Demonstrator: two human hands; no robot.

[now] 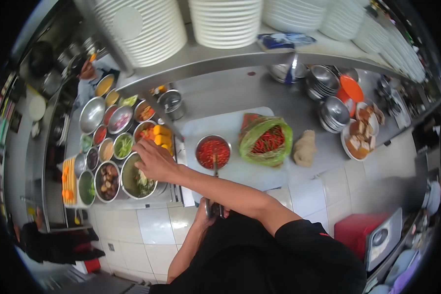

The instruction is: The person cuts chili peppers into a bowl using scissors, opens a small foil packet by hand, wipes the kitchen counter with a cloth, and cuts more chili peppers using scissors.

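My right hand (156,160) reaches left over the rim of a steel bowl (128,188) holding green and pale chopped food. Its fingers are bent down and drawn together; whatever they pinch, if anything, is hidden. Close to my body, my left hand (205,214) is wrapped around a dark metal object (211,209) with a rounded edge, whose kind I cannot make out. Between the hands and the shelf, a steel bowl of chopped red chillies (213,153) with a spoon (215,169) in it sits on a white cutting board (193,128).
A green plastic bag (250,156) of red chillies and a ginger root (305,148) lie to the right. Steel bowls are stacked (323,81) farther right. White dishes (225,24) fill the overhead shelf (206,56). Another person (51,242) is at lower left.
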